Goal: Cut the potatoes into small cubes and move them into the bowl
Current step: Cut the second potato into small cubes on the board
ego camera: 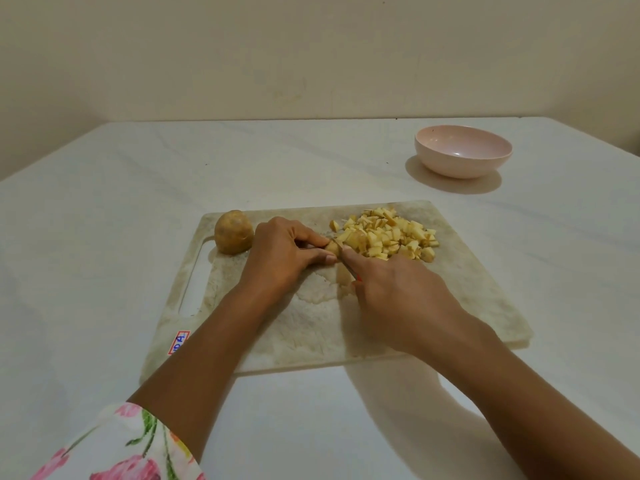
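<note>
A worn white cutting board [467, 299] lies in front of me. My left hand [280, 258] pinches a small potato piece [333, 248] at the board's middle. My right hand [398, 292] grips a knife [348, 266], mostly hidden under the hand, its blade set against that piece. A pile of potato cubes [388, 237] lies at the board's far right. A whole potato [233, 236] sits at the far left corner of the board. The pink bowl [463, 154] stands empty beyond the board on the right.
The board rests on a white table [104, 237] that runs to a beige wall behind. A slot handle [194, 282] is cut in the board's left side. A floral sleeve [117, 445] covers my left upper arm.
</note>
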